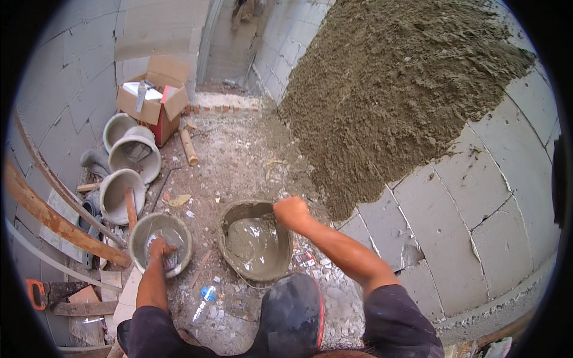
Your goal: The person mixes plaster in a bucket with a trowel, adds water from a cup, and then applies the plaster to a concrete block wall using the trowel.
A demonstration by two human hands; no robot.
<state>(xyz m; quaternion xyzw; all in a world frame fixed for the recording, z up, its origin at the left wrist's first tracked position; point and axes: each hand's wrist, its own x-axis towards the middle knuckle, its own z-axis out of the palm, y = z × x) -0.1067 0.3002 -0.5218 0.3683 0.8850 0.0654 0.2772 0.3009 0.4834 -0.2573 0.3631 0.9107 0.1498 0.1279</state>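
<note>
My left hand reaches down into a small grey bucket with shiny, watery contents. Its fingers are partly hidden, so whether they hold anything is unclear. To the right stands a larger mortar-caked bucket, holding wet grey mortar that glistens. My right hand is closed at that bucket's far right rim. From the fist a dark flat-bladed tool extends leftward over the mortar; its handle is hidden in the fingers.
Fresh rough mortar covers much of the block wall on the right. Stacked grey buckets, an open cardboard box and a handsaw lie leftward. A plastic bottle lies near my knee on rubble-strewn ground.
</note>
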